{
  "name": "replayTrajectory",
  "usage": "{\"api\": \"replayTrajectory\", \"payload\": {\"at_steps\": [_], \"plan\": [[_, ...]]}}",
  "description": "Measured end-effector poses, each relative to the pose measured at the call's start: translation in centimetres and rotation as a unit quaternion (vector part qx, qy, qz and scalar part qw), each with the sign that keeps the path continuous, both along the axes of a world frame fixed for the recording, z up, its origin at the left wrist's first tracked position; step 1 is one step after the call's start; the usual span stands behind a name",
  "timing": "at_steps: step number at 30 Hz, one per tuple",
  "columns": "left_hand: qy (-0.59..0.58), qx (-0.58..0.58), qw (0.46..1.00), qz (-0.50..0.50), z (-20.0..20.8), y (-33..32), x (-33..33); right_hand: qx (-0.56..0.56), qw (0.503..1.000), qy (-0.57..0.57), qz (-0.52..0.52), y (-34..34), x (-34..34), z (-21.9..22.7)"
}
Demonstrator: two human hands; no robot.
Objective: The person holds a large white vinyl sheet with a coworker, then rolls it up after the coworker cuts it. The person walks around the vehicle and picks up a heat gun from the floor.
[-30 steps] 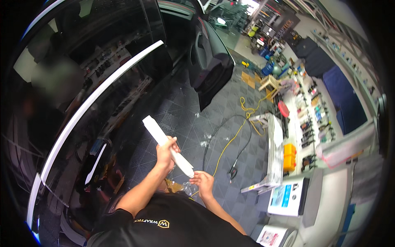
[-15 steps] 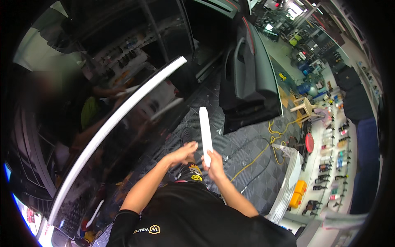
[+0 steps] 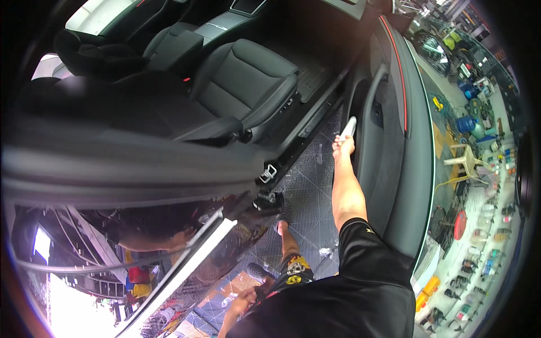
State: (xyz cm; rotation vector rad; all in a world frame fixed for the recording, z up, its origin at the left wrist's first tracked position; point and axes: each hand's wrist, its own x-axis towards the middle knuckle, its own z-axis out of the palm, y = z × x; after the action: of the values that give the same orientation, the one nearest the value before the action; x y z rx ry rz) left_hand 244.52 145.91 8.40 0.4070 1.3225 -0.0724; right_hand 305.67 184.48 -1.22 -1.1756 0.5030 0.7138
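Observation:
My right arm reaches far forward, and my right hand [image 3: 344,147] is closed around the near end of a white roll [image 3: 350,126]. The roll points away from me, beside the inner panel of the open car door [image 3: 389,129], so it looks short. Down by my waist is my left hand [image 3: 243,301], its fingers curled. Whether anything is in them I cannot make out. Left of it runs a long white strip [image 3: 194,262] along the car's dark, glossy side.
Through the open doorway shows a dark car seat [image 3: 234,84]. A metal door striker [image 3: 267,173] sits on the door frame. Grey floor tiles [image 3: 307,191] lie under my feet. Beyond the door are a cream plastic chair [image 3: 466,162], a red disc [image 3: 460,225] and shelved bottles [image 3: 479,248].
My right hand has carried the white roll forward into the gap beside the open door. My view has shifted toward the car's interior. My left hand has drawn back toward my waist.

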Motion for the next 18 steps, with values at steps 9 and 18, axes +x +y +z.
{"api": "replayTrajectory", "payload": {"at_steps": [9,18], "plan": [[0.027,-0.035,0.997,0.066,1.7,-1.0,2.3,-0.042,0.983,-0.054,-0.168,-0.5,3.2,-5.8],[0.120,0.107,0.987,-0.007,1.8,-4.4,1.7,0.018,0.991,-0.091,0.097,-6.6,-12.0,-6.8]]}}
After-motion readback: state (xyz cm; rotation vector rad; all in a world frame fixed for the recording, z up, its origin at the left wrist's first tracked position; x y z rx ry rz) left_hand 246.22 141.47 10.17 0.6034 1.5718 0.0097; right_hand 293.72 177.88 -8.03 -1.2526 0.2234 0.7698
